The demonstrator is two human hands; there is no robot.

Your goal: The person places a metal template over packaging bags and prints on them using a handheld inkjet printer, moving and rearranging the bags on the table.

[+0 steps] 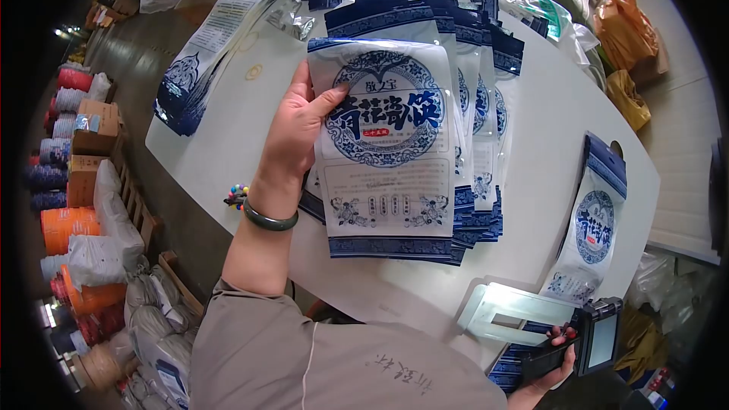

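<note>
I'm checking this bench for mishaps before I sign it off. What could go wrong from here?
The left hand pinches the top pouch at its left edge, over a loosely fanned stack; it might drag others out of line.

The right hand holds a black device near the edge of the table; it could fall if the grip slips.

Swinging the device might also knock the nearby right-side pouches.
</note>
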